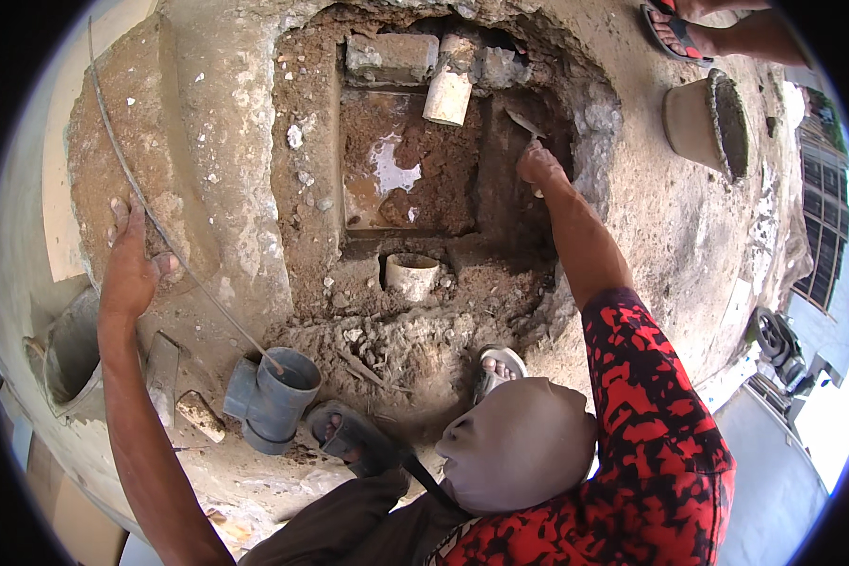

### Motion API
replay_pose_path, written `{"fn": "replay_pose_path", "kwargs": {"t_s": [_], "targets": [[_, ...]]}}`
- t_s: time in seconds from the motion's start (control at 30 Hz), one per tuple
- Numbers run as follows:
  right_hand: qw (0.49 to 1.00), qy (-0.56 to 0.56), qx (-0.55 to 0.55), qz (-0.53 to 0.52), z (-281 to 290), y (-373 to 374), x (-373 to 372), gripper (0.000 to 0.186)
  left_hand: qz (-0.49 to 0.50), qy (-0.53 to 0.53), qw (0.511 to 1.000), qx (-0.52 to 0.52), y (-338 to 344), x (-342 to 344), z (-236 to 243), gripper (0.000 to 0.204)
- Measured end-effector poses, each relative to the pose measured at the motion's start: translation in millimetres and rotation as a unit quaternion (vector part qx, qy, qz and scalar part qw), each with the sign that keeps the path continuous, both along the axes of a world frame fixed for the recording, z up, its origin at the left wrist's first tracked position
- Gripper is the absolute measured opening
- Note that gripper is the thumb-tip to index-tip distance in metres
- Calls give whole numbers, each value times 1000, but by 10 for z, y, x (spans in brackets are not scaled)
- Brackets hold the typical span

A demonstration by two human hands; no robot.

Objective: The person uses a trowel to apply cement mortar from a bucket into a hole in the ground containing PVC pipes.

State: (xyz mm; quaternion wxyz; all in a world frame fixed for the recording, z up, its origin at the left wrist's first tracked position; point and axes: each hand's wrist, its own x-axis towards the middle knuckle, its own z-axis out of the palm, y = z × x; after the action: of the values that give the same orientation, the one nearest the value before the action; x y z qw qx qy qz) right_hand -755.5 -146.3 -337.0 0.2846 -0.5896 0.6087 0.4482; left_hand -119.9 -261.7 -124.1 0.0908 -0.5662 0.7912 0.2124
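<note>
My right hand [541,168] reaches into the right side of a dug-out pit, closed around the handle of a small trowel [523,123]. Its blade points toward the far edge, beside the soil wall. My left hand [132,266] leans with fingers apart on a dirt-covered raised slab [127,123], next to a long thin rod [113,141]. Inside the pit a square recess [363,160] has muddy soil and a whitish puddle [391,170]. A pale pipe end [449,90] juts in from the far side, and another pipe stub [412,275] rises at the near side.
A grey pipe tee [278,401] stands near my feet, with the rod's end at its mouth. Buckets stand at the left [74,354] and far right [696,123]. Another person's sandalled foot [674,36] is at the upper right. Broken concrete [596,132] edges the pit.
</note>
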Motion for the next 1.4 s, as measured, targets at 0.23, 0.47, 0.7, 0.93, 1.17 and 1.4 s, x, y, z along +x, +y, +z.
{"fn": "replay_pose_path", "kwargs": {"t_s": [0.23, 0.47, 0.7, 0.93, 1.17, 1.4], "targets": [[984, -149, 92, 35, -38, 1464, 698, 34, 5, -62, 998, 5, 12, -221, 223, 85], [938, -167, 153, 264, -18, 1405, 987, 28, 27, -54, 998, 6, 22, -108, 213, 89], [910, -220, 173, 307, 126, 1440, 979, 18, 25, -54, 998, 9, -11, -211, 149, 94], [965, -231, 108, 66, 255, 1256, 1010, 19, 32, -68, 997, 22, -16, -183, 162, 94], [951, -225, 90, 193, 268, 1371, 1020, 20, 53, -50, 997, 33, -2, -353, 237, 88], [949, -283, 93, 103, 327, 1065, 1967, 22, 39, -46, 998, 11, 12, -192, 209, 89]]}}
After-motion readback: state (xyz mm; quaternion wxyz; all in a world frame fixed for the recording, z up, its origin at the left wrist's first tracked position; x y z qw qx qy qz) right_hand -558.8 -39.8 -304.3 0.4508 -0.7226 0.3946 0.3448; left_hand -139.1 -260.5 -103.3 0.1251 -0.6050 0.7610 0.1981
